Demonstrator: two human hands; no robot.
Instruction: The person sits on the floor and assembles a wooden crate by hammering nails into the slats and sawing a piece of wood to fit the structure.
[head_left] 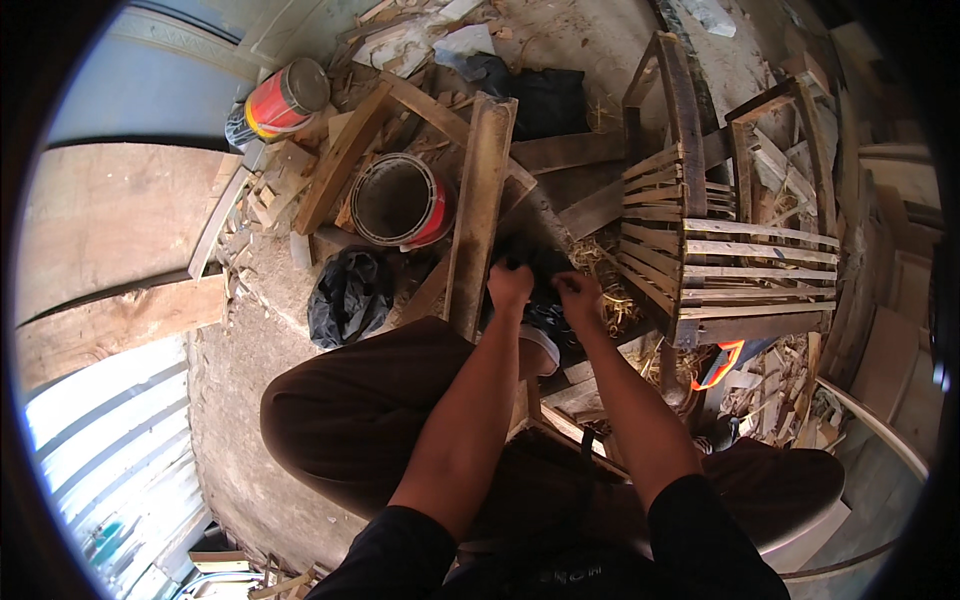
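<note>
Both arms reach forward between my knees to a dark, crumpled plastic bag (546, 308). My left hand (511, 285) is closed, with black plastic at its fingers. A short way to its right, my right hand (581, 298) has its fingers curled into a pinch at the bag's right side. What lies between those right fingertips is too small to make out. Just left of my left hand, a long wooden board (481, 215) slants away from me. Below the hands, a pale rounded edge (541, 348) shows beside the bag.
An open bucket (402, 202) stands beyond the board, near another black plastic bag (349, 296). A second bucket (286, 98) lies tilted at the far left. To the right stands a slatted wooden frame (758, 265). Scrap wood and straw (607, 262) litter the ground.
</note>
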